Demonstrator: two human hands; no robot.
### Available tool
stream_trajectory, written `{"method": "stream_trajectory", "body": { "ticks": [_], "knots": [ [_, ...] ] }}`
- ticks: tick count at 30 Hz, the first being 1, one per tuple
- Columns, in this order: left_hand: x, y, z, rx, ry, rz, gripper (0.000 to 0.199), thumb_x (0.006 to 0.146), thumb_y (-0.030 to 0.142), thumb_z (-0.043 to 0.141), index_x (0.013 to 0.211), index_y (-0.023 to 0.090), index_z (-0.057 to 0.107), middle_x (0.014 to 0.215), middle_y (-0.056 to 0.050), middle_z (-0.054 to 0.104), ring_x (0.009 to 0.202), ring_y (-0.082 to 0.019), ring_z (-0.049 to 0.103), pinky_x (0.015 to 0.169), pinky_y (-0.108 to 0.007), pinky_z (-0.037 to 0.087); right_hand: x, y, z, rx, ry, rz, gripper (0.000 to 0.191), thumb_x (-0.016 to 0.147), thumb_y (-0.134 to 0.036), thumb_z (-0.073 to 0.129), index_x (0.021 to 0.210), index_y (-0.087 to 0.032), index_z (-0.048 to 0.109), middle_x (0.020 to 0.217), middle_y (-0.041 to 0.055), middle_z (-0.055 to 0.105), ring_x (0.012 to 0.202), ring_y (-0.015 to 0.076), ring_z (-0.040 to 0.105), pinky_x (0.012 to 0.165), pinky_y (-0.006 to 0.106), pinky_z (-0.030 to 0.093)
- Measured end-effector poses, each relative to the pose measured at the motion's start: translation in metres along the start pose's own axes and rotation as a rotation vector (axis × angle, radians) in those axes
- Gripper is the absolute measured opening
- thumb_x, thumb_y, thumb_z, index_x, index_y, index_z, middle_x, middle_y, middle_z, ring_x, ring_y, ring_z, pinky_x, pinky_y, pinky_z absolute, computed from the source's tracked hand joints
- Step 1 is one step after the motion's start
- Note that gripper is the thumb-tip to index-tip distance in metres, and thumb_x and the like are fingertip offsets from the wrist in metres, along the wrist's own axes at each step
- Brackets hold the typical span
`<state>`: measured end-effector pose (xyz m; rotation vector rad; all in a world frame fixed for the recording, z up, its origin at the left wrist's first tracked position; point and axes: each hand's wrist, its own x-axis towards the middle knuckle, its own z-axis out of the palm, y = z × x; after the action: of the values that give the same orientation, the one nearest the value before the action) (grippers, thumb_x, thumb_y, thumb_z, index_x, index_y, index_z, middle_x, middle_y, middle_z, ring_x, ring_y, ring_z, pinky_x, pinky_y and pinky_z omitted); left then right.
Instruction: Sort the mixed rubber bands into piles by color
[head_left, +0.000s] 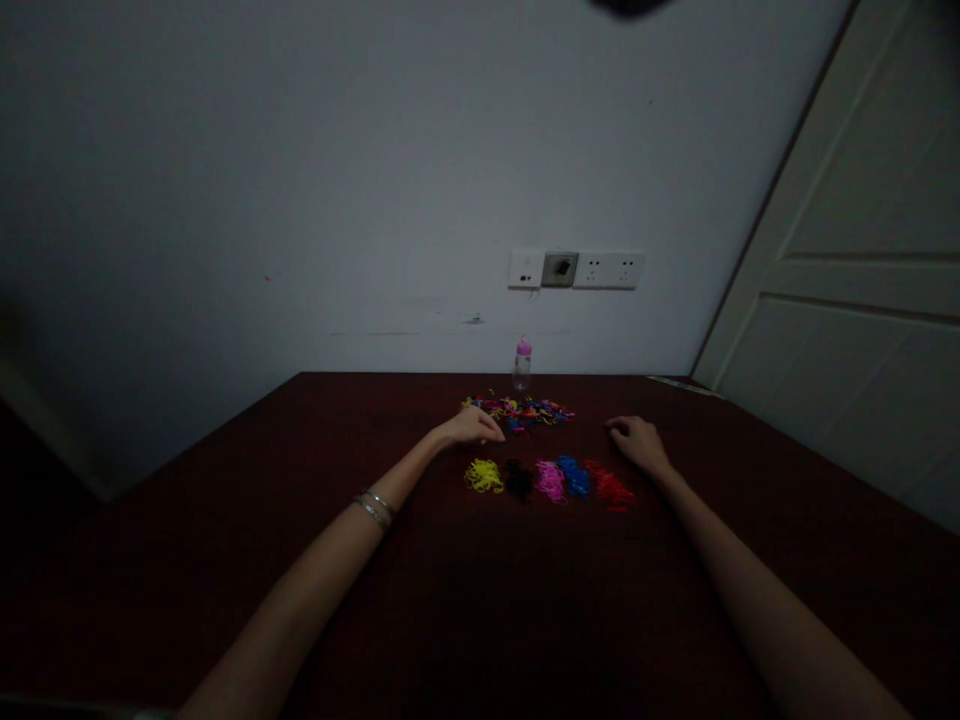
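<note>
- Nearest on the dark red worktop (525, 590) sat five small heaps of tiny loops in a row: a yellow heap (484, 476), a black heap (517, 478), a pink heap (550, 481), a blue heap (574, 476) and a red heap (611, 486).
- The loops looked like little rubber bands, so they were probably very light, soft and bendy. They did not look easy to break, but they could tangle or cling together.
- The best place to hold one was likely its edge, with a small pinch of thumb and finger.
- A bit farther off, the right grip (637, 440) lay low by the worktop, past the red heap, with its fingers bent loosely toward the left. I saw nothing in it, but it was too dark to tell how far open it was.
- The left grip (472, 425) leaned in from the left, wrist bent, fingers curled and pointing right. I could not tell if it was open or pinching a loop.
- Just beside it was the mixed heap (541, 411), with many colours jumbled up.
- Farthest back, a clear bottle with a pink top (523, 365) stood upright near the wall (420, 200).
</note>
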<state>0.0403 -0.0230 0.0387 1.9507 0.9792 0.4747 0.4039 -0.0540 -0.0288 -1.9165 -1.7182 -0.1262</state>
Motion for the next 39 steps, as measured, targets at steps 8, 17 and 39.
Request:
{"method": "stream_trajectory", "body": {
  "ticks": [8,17,39],
  "knots": [
    [-0.011,0.012,0.014,0.005,-0.158,-0.010,0.023,0.057,0.031,0.071,0.070,0.012,0.073,0.047,0.001,0.054,0.044,-0.006,0.039,0.045,-0.020,0.028,-0.001,-0.003,-0.003,-0.004,-0.015,-0.025,0.030,0.078,-0.025,0.044,0.095,-0.018,0.068,0.107,0.0093,0.065,0.101,0.0224,0.058,0.091,0.034,0.042],
    [-0.005,0.003,0.005,0.032,-0.055,0.035,0.036,0.064,0.046,0.065,0.072,0.011,0.072,0.044,0.002,0.048,0.040,-0.006,0.033,0.042,-0.021,0.022,-0.004,-0.006,-0.005,-0.022,-0.016,-0.044,0.032,0.079,-0.023,0.043,0.097,-0.017,0.068,0.106,0.0097,0.066,0.100,0.0219,0.059,0.091,0.034,0.042],
    [-0.009,-0.057,-0.037,-0.155,0.673,-0.049,0.052,0.059,0.062,0.062,0.068,0.010,0.067,0.039,0.005,0.039,0.039,-0.006,0.031,0.042,-0.020,0.020,-0.001,-0.022,-0.013,0.033,-0.051,-0.093,0.031,0.082,-0.025,0.045,0.105,-0.021,0.066,0.111,0.0082,0.062,0.101,0.0214,0.056,0.089,0.033,0.041]
  ]
}}
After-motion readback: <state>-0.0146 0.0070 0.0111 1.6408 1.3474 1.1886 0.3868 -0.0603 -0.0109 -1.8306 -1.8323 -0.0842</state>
